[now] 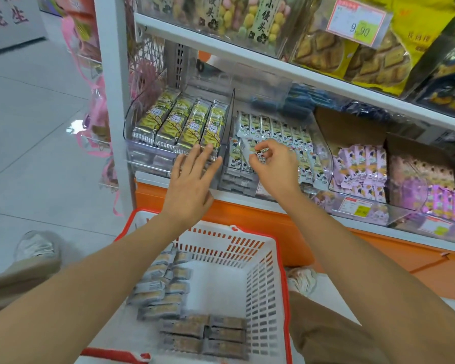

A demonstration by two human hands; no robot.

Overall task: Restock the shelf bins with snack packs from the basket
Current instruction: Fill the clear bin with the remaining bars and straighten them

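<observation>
A white basket with a red rim [267, 258] sits low in front of me with several grey snack packs [168, 290] lying along its left side and bottom. On the shelf stand two clear bins: the left bin [132, 119] holds yellow-green packs [184, 122], the middle bin [323, 143] holds white cartoon packs [281, 130]. My left hand [191, 177] reaches with straight fingers to the front of the left bin. My right hand [273, 166] pinches a small white cartoon pack [247, 148] over the front of the middle bin.
A third clear bin with purple packs [363, 166] stands to the right, with price tags [355, 207] on its front. The shelf above carries bagged biscuits [326, 51] and a price card [357, 22]. An orange base [247, 214] runs under the shelf. My knees flank the basket.
</observation>
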